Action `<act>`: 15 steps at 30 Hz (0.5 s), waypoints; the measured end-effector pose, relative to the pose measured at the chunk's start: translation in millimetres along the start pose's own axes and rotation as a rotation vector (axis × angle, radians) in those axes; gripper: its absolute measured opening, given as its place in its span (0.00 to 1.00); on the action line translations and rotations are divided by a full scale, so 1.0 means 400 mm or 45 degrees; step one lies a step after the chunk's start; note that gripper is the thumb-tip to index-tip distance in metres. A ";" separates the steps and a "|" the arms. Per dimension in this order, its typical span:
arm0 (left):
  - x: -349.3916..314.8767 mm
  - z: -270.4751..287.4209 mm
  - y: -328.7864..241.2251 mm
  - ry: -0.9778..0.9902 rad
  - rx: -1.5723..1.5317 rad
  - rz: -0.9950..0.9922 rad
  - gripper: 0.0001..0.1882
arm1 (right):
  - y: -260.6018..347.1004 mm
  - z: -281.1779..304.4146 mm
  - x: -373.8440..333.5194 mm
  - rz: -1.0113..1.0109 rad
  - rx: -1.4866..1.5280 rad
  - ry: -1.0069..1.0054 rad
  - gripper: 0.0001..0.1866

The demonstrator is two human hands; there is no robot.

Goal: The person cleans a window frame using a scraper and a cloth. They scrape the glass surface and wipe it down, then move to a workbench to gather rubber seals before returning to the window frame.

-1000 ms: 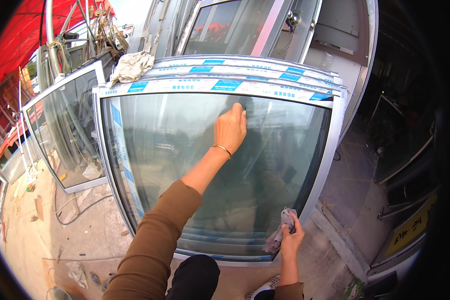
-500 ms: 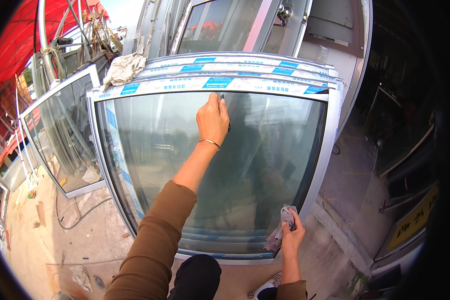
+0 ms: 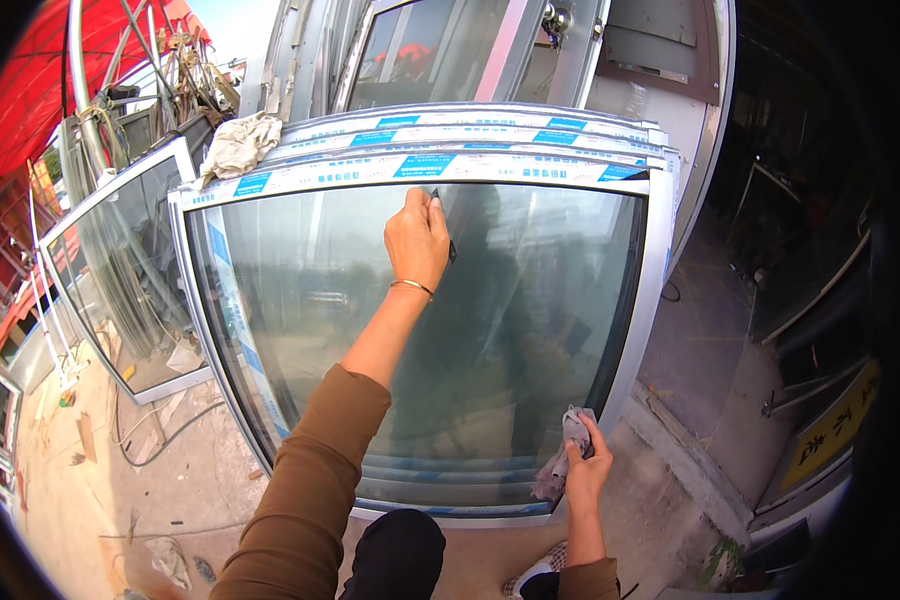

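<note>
The person's left hand [image 3: 417, 238] grips a small dark tool [image 3: 453, 252] near the top of the glass pane [image 3: 540, 320]; the right hand [image 3: 589, 468] clutches a greyish cloth [image 3: 577, 430] by its lower right. The pane lies beneath and between them, inside a silvery frame [image 3: 641, 292].

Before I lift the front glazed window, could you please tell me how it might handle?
The front glazed window looks stiff and probably heavy: a broad glass pane in a rigid-looking frame. That glass could crack if knocked. Standing on its lower edge in front of other frames, it might tip if pulled near the top.
</note>
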State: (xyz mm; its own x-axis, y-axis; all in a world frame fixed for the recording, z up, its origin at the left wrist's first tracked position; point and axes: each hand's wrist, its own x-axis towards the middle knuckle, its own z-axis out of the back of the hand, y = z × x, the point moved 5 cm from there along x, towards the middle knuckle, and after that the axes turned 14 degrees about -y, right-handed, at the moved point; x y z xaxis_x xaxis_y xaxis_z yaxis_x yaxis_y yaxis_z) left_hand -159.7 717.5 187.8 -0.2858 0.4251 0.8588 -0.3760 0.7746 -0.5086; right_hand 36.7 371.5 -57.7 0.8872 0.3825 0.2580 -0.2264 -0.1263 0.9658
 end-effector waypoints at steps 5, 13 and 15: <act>-0.053 -0.059 -0.082 0.133 -0.033 -0.240 0.08 | 0.006 -0.001 -0.004 -0.016 0.031 -0.020 0.25; 0.033 0.082 0.068 -0.074 0.122 0.159 0.08 | 0.011 0.019 0.002 0.005 0.020 -0.028 0.25; 0.014 0.052 0.035 -0.044 0.068 0.040 0.08 | 0.007 0.014 0.001 -0.003 0.025 -0.013 0.25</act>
State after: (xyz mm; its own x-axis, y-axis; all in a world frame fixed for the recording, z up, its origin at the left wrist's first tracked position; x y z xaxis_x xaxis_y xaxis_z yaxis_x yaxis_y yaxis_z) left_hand -185.0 720.9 184.4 -0.3281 0.4318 0.8402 -0.4125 0.7346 -0.5386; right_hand 38.6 366.3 -55.2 0.8919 0.3736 0.2550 -0.2162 -0.1429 0.9658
